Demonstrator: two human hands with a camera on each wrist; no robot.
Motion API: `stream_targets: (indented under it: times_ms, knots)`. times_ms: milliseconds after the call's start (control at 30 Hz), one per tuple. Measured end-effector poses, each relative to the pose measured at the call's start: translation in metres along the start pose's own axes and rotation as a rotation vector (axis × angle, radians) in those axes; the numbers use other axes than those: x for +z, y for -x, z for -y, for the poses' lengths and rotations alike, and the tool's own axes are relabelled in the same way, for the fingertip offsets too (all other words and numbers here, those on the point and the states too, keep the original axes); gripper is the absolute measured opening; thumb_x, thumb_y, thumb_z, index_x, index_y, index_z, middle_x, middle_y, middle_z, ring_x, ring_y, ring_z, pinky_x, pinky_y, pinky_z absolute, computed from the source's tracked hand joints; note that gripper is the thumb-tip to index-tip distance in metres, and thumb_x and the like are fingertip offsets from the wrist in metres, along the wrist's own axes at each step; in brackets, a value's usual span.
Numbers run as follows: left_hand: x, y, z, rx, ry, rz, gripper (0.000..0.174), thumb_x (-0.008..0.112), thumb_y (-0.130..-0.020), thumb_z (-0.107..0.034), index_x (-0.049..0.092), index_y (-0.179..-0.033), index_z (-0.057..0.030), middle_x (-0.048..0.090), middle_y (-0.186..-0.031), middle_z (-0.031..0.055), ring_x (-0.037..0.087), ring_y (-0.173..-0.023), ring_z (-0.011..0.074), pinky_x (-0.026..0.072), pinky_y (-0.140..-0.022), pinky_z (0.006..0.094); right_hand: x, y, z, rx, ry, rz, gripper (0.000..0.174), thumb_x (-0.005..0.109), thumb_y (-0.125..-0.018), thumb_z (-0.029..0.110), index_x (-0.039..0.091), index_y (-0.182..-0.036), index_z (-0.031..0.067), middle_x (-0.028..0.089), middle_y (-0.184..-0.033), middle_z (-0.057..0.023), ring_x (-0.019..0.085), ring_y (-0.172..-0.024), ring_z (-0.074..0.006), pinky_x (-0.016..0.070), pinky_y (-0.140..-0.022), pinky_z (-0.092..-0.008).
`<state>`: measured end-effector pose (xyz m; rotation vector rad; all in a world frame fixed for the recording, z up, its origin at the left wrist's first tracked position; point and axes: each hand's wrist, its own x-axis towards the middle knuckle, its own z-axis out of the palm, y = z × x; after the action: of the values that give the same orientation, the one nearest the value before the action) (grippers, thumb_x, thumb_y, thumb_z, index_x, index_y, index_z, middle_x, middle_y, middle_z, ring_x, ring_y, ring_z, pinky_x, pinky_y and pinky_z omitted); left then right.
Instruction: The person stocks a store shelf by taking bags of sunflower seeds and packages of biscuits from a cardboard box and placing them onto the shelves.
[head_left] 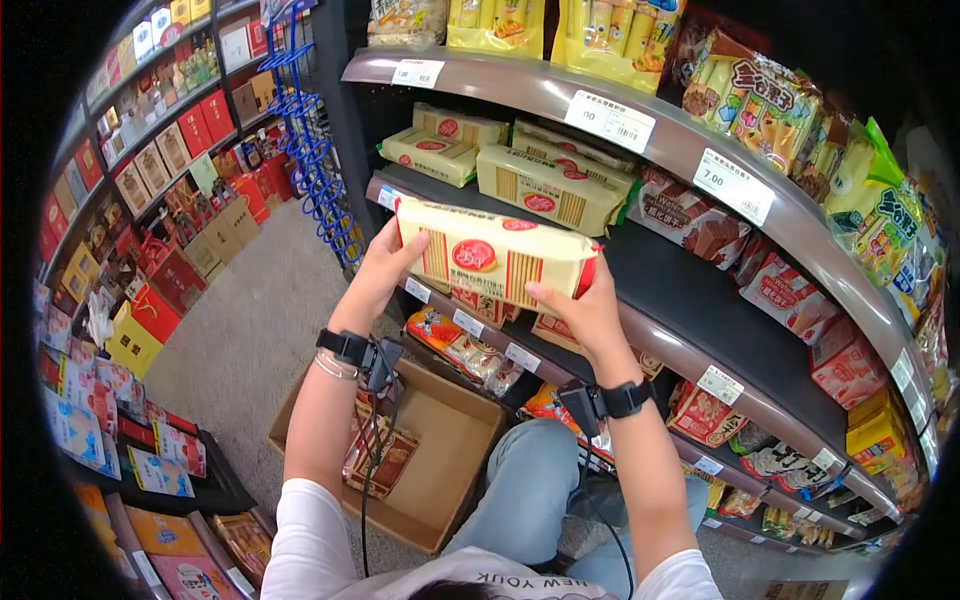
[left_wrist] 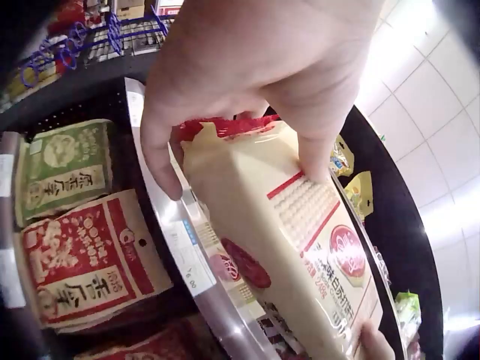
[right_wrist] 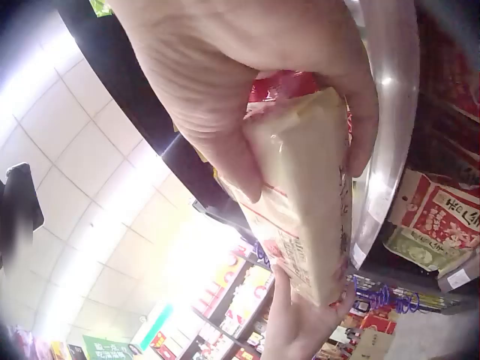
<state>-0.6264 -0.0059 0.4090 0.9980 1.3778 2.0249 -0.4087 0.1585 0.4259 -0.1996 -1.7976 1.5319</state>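
Note:
Both hands hold one long cream packet of biscuits [head_left: 500, 250] with red ends and a round red logo, level in front of the shelf. My left hand [head_left: 385, 262] grips its left end, thumb on the front face. At the right end my right hand [head_left: 588, 300] grips it the same way. The left wrist view shows the packet [left_wrist: 281, 232] between thumb and fingers. Seen from the right wrist, the packet [right_wrist: 300, 195] runs from the near hand to the other one. Behind it, similar cream packets [head_left: 555, 185] lie on the shelf.
A cardboard box [head_left: 440, 500] with a brown-and-red packet [head_left: 390, 462] inside stands on the floor by the knees. Red wafer packs [head_left: 690, 215] share the shelf [head_left: 680, 280]. Price tags line its edge. A blue wire rack [head_left: 305, 140] stands at the left end.

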Motion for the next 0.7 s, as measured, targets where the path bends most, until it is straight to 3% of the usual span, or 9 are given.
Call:
stream_targets:
  times_ms: [167,300,333,433,533,633,700]
  knots:
    - [0.015,-0.039,-0.012,0.008,-0.210,0.026,0.046,0.060,-0.093,-0.022,0.045,-0.132,-0.0039,0.055,-0.125,0.0069,0.051,-0.113,0.0137,0.0409,-0.095,0.0289,-0.018,-0.039,-0.001,-0.099,0.126,-0.062,0.061,0.081,-0.071,0.013,0.048,-0.120,0.0003,0.062,-0.111,-0.0124,0.060,-0.102,-0.0181,0.0478,-0.088,-0.0319]
    - [0.021,-0.069,0.001,0.007,-0.228,-0.013,0.046,0.063,-0.091,-0.019,0.047,-0.131,-0.0039,0.057,-0.122,0.0068,0.052,-0.110,0.0136,0.0410,-0.093,0.0282,-0.028,-0.057,-0.006,-0.129,0.360,-0.156,0.058,0.081,-0.069,0.015,0.051,-0.117,0.0008,0.063,-0.110,-0.0160,0.062,-0.102,-0.0251,0.0488,-0.087,-0.0336]
    - [0.020,-0.079,0.007,0.019,-0.249,-0.016,0.049,0.063,-0.090,-0.017,0.045,-0.133,-0.0042,0.057,-0.122,0.0073,0.054,-0.109,0.0141,0.0404,-0.094,0.0278,-0.030,-0.061,-0.004,-0.136,0.460,-0.176,0.061,0.083,-0.067,0.017,0.052,-0.116,0.0010,0.063,-0.109,-0.0179,0.062,-0.101,-0.0316,0.0495,-0.086,-0.0375]
    - [0.031,-0.091,0.019,0.082,-0.137,-0.047,0.054,0.065,-0.088,-0.014,0.042,-0.135,-0.0032,0.063,-0.111,0.0136,0.057,-0.102,0.0154,0.0438,-0.085,0.0253,-0.036,-0.067,-0.013,-0.116,0.800,-0.286,0.068,0.084,-0.064,0.021,0.049,-0.119,0.0012,0.062,-0.108,-0.0205,0.062,-0.099,-0.0364,0.0501,-0.085,-0.0411]
    - [0.039,-0.095,0.034,0.078,-0.044,-0.029,0.060,0.063,-0.088,-0.009,0.035,-0.140,-0.0017,0.057,-0.122,0.0191,0.055,-0.111,0.0198,0.0430,-0.093,0.0278,-0.036,-0.066,-0.025,-0.080,0.936,-0.329,0.077,0.083,-0.064,0.024,0.042,-0.124,-0.0001,0.061,-0.106,-0.0240,0.061,-0.098,-0.0398,0.0502,-0.083,-0.0435]
    - [0.051,-0.090,0.032,0.056,-0.037,-0.039,0.063,0.061,-0.088,-0.006,0.029,-0.143,0.0014,0.051,-0.130,0.0212,0.052,-0.117,0.0221,0.0412,-0.098,0.0295,-0.039,-0.066,-0.029,0.074,0.792,-0.364,0.080,0.082,-0.066,0.025,0.035,-0.125,-0.0013,0.060,-0.107,-0.0278,0.060,-0.099,-0.0413,0.0502,-0.083,-0.0436]
    - [0.046,-0.093,0.036,0.064,-0.052,-0.051,0.062,0.060,-0.089,-0.007,0.030,-0.142,0.0031,0.049,-0.133,0.0211,0.051,-0.118,0.0221,0.0410,-0.098,0.0298,-0.040,-0.062,-0.025,0.053,0.731,-0.392,0.076,0.080,-0.070,0.027,0.035,-0.123,-0.0029,0.059,-0.107,-0.0278,0.061,-0.099,-0.0403,0.0504,-0.083,-0.0421]
